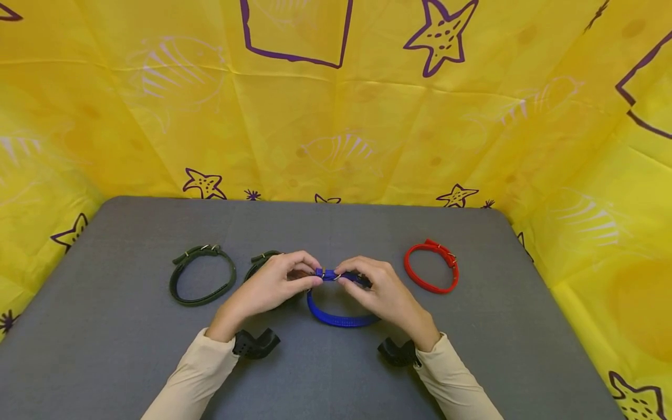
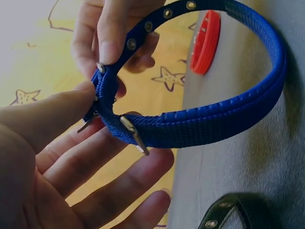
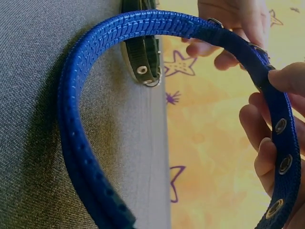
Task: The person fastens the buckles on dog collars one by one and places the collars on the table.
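Note:
A blue collar (image 1: 343, 321) with metal eyelets forms a loop between both hands over the middle of the table. My left hand (image 1: 275, 281) pinches its buckle end between thumb and index finger, the other fingers spread loosely below in the left wrist view. The right hand (image 1: 385, 291) pinches the strap just beside the buckle (image 2: 101, 67), thumb on the outer face. A metal ring (image 2: 133, 134) hangs on the band near the left fingers. In the right wrist view, the eyelet strap (image 3: 285, 164) runs down past the right fingers.
On the grey table (image 1: 325, 379), a dark green collar (image 1: 202, 302) lies at the left. Another dark green collar (image 1: 257, 265) is partly hidden behind my left hand. To the right lies a red collar (image 1: 431, 287). Yellow patterned cloth (image 1: 336, 116) hangs behind the table.

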The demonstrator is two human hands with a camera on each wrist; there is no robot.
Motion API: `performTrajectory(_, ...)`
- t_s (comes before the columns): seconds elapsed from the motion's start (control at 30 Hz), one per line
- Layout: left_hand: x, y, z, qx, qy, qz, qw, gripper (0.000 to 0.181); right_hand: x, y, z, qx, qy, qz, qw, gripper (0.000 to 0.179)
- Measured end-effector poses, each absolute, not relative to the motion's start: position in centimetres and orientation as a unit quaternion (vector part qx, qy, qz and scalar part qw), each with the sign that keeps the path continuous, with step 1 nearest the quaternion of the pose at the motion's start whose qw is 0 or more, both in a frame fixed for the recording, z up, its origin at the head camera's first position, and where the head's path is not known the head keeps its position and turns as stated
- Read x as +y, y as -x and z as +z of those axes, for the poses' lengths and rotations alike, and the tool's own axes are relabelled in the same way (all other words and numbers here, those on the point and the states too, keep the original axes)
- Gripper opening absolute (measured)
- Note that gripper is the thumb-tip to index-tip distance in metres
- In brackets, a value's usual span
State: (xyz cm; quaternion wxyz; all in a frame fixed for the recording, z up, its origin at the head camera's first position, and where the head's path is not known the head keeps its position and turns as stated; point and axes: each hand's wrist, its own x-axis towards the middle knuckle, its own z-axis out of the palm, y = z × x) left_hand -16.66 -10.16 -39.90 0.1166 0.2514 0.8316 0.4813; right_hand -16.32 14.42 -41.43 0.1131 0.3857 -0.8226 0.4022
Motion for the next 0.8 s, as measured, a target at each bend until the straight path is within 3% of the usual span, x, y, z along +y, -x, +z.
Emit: performTrajectory(0.8, -11.6, 16.9, -39.2, 0.861, -0.238, 0.445, 0.066, 0.014, 15.4, 17.0, -41.8, -0.839, -0.312, 0.441, 0.065, 0.014)
